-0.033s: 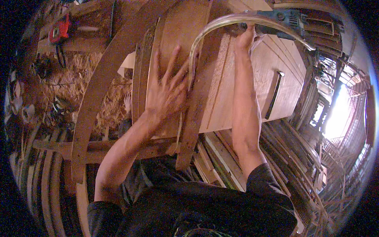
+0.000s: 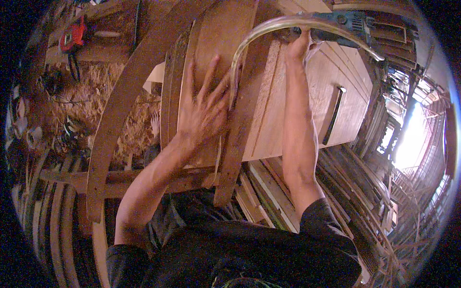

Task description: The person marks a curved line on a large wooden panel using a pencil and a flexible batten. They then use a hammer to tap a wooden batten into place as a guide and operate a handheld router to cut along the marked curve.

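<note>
My left hand [image 2: 204, 113] lies flat with fingers spread on a long, smooth wooden board [image 2: 221, 29]. My right hand [image 2: 297, 48], arm stretched forward, is closed on a teal power tool [image 2: 341, 21] with vents in its housing; its exact kind and working end are hidden. A glossy, pale curved strip [image 2: 269, 26] arcs over the tool and down beside my left fingers; I cannot tell what it is part of. Below the tool is a pale wooden panel [image 2: 319, 91] with straight grooves. A narrow dark bar [image 2: 333, 116] lies on it.
A curved wooden piece [image 2: 113, 115] runs along the left. Shavings [image 2: 81, 89] cover the ground, near a red tape measure [image 2: 73, 36] on a wooden ledge. Stacked timber strips [image 2: 331, 187] lie at the right, and more planks [image 2: 57, 230] at the lower left.
</note>
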The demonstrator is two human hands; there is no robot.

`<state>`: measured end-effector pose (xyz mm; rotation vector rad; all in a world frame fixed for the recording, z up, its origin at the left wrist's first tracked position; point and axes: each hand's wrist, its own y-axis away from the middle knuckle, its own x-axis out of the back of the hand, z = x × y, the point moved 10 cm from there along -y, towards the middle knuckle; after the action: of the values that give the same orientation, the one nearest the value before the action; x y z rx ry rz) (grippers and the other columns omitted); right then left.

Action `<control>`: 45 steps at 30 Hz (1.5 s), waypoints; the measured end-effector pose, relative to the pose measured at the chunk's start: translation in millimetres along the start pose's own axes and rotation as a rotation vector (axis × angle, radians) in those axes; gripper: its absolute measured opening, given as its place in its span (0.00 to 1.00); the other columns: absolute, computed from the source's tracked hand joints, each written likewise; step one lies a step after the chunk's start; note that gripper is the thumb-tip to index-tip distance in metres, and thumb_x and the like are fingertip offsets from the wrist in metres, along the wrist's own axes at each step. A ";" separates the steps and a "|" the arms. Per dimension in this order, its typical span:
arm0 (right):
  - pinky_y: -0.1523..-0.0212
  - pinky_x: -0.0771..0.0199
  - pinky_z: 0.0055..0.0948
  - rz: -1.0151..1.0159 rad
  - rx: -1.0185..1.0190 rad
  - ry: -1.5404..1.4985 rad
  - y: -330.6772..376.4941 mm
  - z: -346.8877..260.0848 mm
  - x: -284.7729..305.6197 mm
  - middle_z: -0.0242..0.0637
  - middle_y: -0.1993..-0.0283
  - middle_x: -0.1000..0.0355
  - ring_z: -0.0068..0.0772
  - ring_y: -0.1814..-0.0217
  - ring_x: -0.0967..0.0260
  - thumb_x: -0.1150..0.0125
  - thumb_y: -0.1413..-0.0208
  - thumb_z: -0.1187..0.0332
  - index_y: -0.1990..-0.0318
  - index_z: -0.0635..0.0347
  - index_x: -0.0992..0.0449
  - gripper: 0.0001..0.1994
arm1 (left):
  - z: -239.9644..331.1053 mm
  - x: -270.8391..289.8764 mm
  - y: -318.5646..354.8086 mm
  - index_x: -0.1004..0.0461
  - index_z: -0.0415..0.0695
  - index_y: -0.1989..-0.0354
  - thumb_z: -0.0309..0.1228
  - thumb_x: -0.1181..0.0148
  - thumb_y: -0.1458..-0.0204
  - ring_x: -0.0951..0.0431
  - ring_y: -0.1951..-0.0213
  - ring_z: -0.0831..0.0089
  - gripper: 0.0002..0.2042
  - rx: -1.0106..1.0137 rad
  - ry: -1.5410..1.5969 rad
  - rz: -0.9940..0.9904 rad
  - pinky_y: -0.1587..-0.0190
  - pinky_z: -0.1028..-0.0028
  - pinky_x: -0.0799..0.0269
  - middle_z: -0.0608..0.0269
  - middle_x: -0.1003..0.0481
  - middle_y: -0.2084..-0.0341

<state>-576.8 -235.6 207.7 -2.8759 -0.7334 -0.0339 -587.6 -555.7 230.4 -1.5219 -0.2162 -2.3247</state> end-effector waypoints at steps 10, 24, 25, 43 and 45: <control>0.40 0.36 0.37 -0.016 -0.001 -0.039 -3.9 -12.6 -17.2 0.29 0.52 0.31 0.30 0.48 0.35 0.32 0.47 0.53 0.52 0.54 0.26 0.20 | 3.5 -2.0 -4.9 0.27 0.51 0.36 0.44 0.46 0.47 0.64 0.22 0.54 0.28 0.021 0.130 0.009 0.26 0.34 0.76 0.67 0.38 0.29; 0.41 0.33 0.38 -0.037 -0.039 -0.074 0.5 -26.8 -29.0 0.29 0.53 0.30 0.31 0.48 0.33 0.31 0.50 0.54 0.54 0.53 0.26 0.20 | 6.1 -0.9 -4.9 0.27 0.53 0.35 0.46 0.47 0.45 0.65 0.22 0.55 0.28 0.027 0.030 -0.021 0.26 0.34 0.77 0.68 0.42 0.27; 0.41 0.33 0.38 -0.043 -0.044 -0.079 1.3 -29.3 -32.3 0.29 0.53 0.30 0.31 0.48 0.33 0.31 0.50 0.54 0.54 0.53 0.26 0.20 | 5.6 -2.1 -5.2 0.27 0.53 0.35 0.46 0.47 0.45 0.65 0.22 0.55 0.28 0.026 0.009 -0.031 0.26 0.34 0.77 0.69 0.42 0.27; 0.37 0.33 0.39 0.037 -0.078 -0.129 25.4 26.0 62.2 0.34 0.45 0.27 0.35 0.43 0.30 0.34 0.45 0.60 0.37 0.54 0.32 0.28 | 6.9 5.3 -10.1 0.37 0.53 0.29 0.44 0.50 0.42 0.54 0.23 0.59 0.30 -0.027 0.025 0.110 0.25 0.35 0.74 0.70 0.38 0.29; 0.36 0.33 0.39 0.004 -0.156 -0.107 82.5 18.1 70.0 0.35 0.42 0.28 0.36 0.40 0.31 0.34 0.45 0.62 0.34 0.55 0.34 0.31 | 0.4 -21.0 -2.3 0.36 0.53 0.29 0.43 0.51 0.42 0.53 0.23 0.60 0.30 -0.011 -0.148 -0.115 0.25 0.36 0.72 0.71 0.40 0.28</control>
<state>-476.2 -270.6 181.1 -3.0472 -0.7772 0.0671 -580.6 -549.0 211.6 -1.7313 -0.3382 -2.3036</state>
